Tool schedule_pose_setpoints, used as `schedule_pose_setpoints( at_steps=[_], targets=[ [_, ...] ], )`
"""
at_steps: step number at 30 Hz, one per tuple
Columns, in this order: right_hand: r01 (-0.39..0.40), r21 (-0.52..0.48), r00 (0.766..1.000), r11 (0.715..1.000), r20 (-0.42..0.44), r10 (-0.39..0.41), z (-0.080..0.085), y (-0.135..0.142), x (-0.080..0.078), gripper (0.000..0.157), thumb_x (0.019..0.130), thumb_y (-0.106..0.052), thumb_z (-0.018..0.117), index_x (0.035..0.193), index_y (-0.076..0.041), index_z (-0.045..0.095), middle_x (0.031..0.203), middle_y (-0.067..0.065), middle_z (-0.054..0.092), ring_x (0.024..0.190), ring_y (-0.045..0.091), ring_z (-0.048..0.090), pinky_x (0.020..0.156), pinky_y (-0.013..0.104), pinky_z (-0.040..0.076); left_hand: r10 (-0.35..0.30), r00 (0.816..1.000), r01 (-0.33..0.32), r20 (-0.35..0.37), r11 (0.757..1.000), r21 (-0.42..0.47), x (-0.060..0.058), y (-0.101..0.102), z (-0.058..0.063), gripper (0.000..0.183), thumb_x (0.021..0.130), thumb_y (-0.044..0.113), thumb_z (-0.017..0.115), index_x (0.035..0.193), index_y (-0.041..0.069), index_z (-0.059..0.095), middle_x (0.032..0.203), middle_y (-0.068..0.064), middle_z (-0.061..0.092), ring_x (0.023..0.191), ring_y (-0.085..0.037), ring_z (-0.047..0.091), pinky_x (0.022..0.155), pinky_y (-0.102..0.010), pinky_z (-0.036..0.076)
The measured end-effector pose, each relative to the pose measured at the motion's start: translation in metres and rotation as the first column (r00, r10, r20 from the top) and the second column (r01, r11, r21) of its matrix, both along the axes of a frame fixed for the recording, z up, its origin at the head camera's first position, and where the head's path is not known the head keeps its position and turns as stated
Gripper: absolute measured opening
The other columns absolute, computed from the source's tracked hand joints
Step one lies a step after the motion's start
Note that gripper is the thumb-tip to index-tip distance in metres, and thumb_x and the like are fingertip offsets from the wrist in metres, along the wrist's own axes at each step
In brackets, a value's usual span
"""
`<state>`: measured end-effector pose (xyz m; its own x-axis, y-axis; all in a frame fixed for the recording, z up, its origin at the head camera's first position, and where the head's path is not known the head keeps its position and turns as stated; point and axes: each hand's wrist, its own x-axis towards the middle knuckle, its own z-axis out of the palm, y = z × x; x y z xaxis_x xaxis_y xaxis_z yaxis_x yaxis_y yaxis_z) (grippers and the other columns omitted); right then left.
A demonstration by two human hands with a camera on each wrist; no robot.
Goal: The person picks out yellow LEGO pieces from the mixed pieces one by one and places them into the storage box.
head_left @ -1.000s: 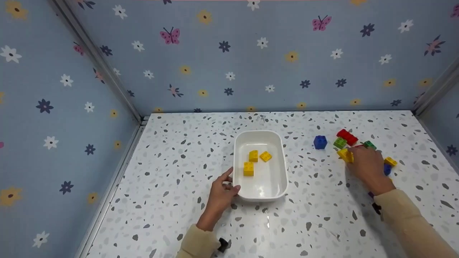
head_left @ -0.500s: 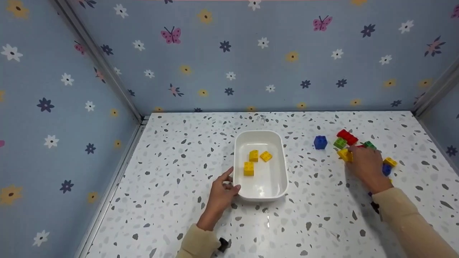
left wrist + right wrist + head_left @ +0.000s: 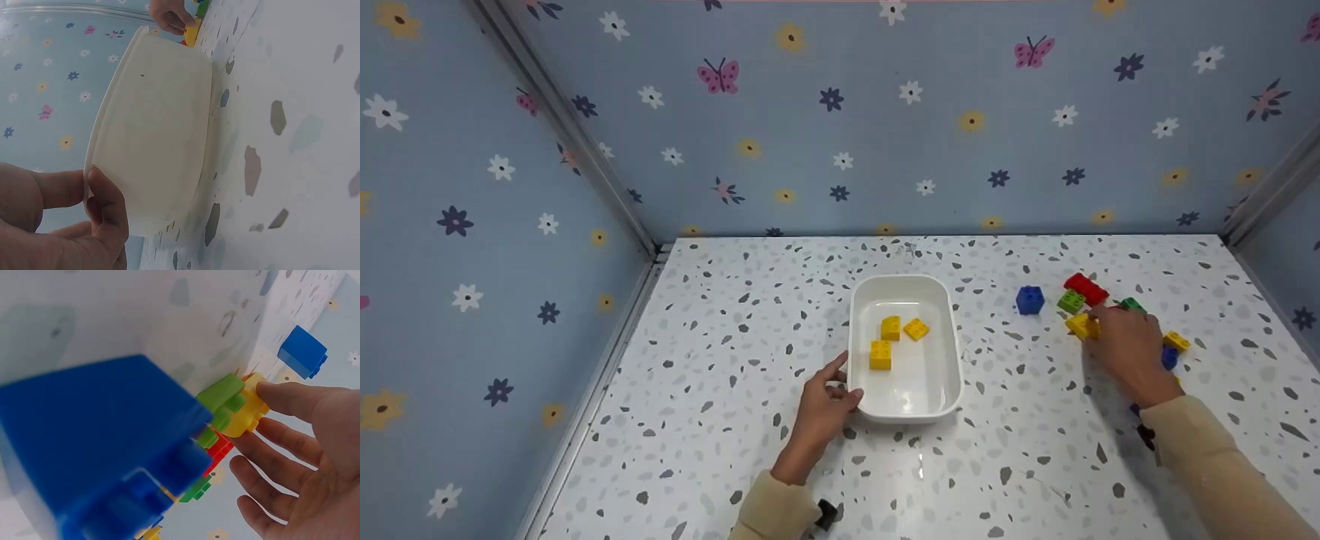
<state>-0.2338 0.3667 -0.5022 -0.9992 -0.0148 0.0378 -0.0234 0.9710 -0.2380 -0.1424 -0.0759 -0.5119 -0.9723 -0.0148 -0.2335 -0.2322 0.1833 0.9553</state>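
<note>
My left hand [image 3: 823,409] grips the near left corner of a white plastic tub [image 3: 907,391], its fingers and thumb pinching the rim in the left wrist view. Inside the tub lie three yellow toy building blocks [image 3: 880,355]. Over the loose blocks at right, my right hand [image 3: 1129,345] holds a yellow block [image 3: 247,413] between thumb and fingertips. A light green block [image 3: 220,394] is close beside that yellow one in the right wrist view. A large blue block [image 3: 107,439] fills the foreground there. The hand hides part of the pile in the head view.
A blue block [image 3: 1030,300] stands apart, left of the pile. Around the right hand are a red block [image 3: 1086,288], a green block [image 3: 1071,301], a small yellow block [image 3: 1176,341] and another blue one [image 3: 1169,357]. A flowered wall [image 3: 840,127] rises behind the speckled table [image 3: 720,360].
</note>
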Motion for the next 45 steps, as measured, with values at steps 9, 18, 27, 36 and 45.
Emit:
schedule_pose_setpoints(
  at_steps=[9,18,27,36,45],
  targets=[
    [-0.010,0.015,0.999,1.000,-0.046,0.010,0.010,-0.009,0.003,0.044,0.090,-0.004,0.080,0.127,0.014,0.065,0.120,0.037,0.067,0.106,0.057,0.055,0.105,0.076,0.038,0.012,1.000,-0.012,0.009,1.000,-0.024,-0.001,0.001,0.000,0.069,0.097,-0.003,0.070,0.161,0.005,0.044,0.128,-0.021,0.055,0.092,-0.019,0.060,0.077,-0.028,0.059],
    [-0.015,0.022,0.994,1.000,-0.107,0.018,0.015,-0.026,0.005,0.040,0.089,-0.005,0.083,0.123,0.013,0.069,0.116,0.035,0.070,0.104,0.054,0.058,0.105,0.073,0.040,0.021,1.000,-0.021,0.019,0.999,-0.041,-0.001,0.002,0.000,0.070,0.098,-0.003,0.069,0.161,0.006,0.043,0.127,-0.019,0.055,0.091,-0.018,0.059,0.079,-0.028,0.059],
    [-0.047,0.010,0.989,0.999,-0.139,0.048,0.018,-0.039,0.005,0.039,0.086,-0.004,0.085,0.121,0.011,0.072,0.114,0.031,0.072,0.103,0.052,0.059,0.101,0.070,0.043,0.015,1.000,-0.014,0.016,0.999,-0.029,-0.001,0.002,0.000,0.070,0.098,-0.003,0.069,0.162,0.006,0.043,0.127,-0.019,0.056,0.091,-0.019,0.061,0.080,-0.029,0.060],
    [-0.105,0.038,0.976,0.994,-0.189,0.111,0.027,-0.055,0.006,0.036,0.086,-0.003,0.085,0.117,0.010,0.073,0.111,0.030,0.074,0.099,0.048,0.059,0.099,0.067,0.045,0.016,1.000,-0.016,0.008,1.000,-0.012,-0.001,0.002,-0.002,0.069,0.097,-0.005,0.069,0.161,0.006,0.044,0.126,-0.020,0.055,0.090,-0.019,0.060,0.080,-0.029,0.060],
    [-0.147,0.034,0.970,0.989,-0.192,0.151,0.034,-0.070,0.007,0.039,0.086,-0.003,0.085,0.121,0.009,0.072,0.113,0.030,0.073,0.102,0.048,0.059,0.101,0.066,0.046,0.016,1.000,-0.016,0.021,1.000,-0.010,-0.001,0.002,-0.002,0.069,0.098,-0.004,0.068,0.162,0.007,0.043,0.128,-0.020,0.053,0.092,-0.019,0.060,0.082,-0.029,0.061]
  ],
)
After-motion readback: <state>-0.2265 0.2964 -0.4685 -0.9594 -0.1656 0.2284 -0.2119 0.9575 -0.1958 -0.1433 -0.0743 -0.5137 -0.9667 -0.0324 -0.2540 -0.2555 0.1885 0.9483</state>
